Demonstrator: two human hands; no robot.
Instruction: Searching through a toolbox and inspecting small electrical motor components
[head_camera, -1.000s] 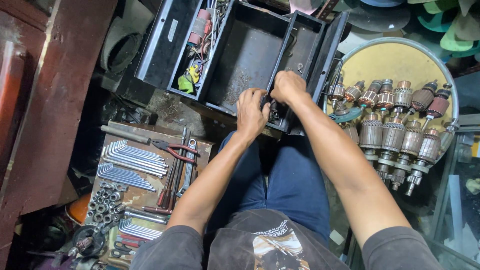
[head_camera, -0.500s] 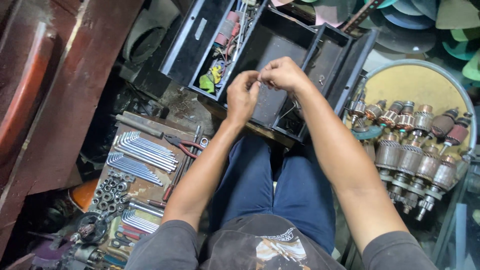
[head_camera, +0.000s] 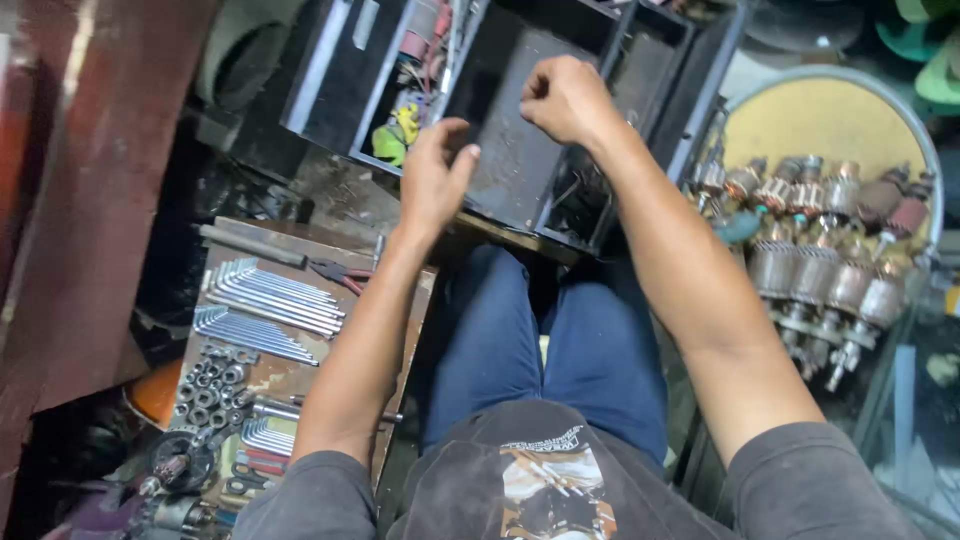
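My left hand (head_camera: 433, 182) hovers over the near edge of an open black metal toolbox (head_camera: 510, 160), seen from its back with the fingers close together; its palm is hidden. My right hand (head_camera: 566, 98) is higher and farther in, curled into a fist above the toolbox's empty middle compartment. Nothing shows in either hand. The toolbox's left tray (head_camera: 405, 95) holds small yellow-green and red parts and wires. My blue-trousered legs (head_camera: 545, 340) are under both arms.
A board on my left carries rows of hex keys (head_camera: 268, 297), sockets (head_camera: 205, 385), wrenches and red-handled pliers (head_camera: 338, 272). On my right, several motor armatures (head_camera: 820, 270) lie on a round yellow tray (head_camera: 830, 120). A red-brown plank (head_camera: 90, 200) stands at far left.
Both hands rose from the toolbox's front edge, met in the air, and have now drawn apart: the left dropped back toward me, the right went up and away.
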